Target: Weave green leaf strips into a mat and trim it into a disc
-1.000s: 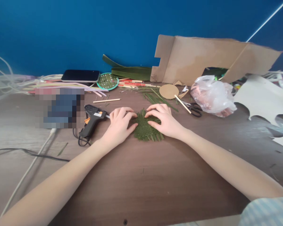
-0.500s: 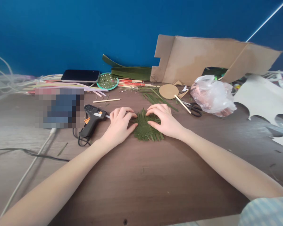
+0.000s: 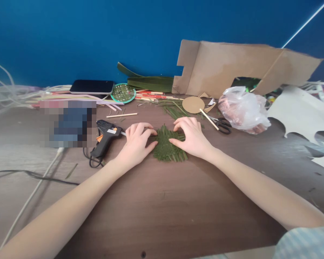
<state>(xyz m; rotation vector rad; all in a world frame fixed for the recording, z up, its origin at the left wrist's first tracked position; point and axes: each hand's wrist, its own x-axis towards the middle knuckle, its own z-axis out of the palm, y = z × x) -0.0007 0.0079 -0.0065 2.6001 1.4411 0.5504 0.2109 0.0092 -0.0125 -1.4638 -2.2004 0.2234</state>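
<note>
A small square mat of woven green leaf strips lies flat on the table in the middle, its strip ends ragged along the edges. My left hand grips its left edge, fingers curved and the thumb a little below them. From the right side, my right hand holds the mat with its thumb over the weave and its index finger bent at the upper right edge. Loose strips pass between that thumb and finger. What the undersides of the fingertips press on is hidden.
A black glue gun lies left of my left hand. Behind are a cardboard disc, scissors, a wooden stick and a teal-rimmed round piece. A plastic bag and folded cardboard stand right.
My right hand's fingers have drawn back slightly to the right, uncovering more of the mat's top. My left hand and the mat have stayed in place.
</note>
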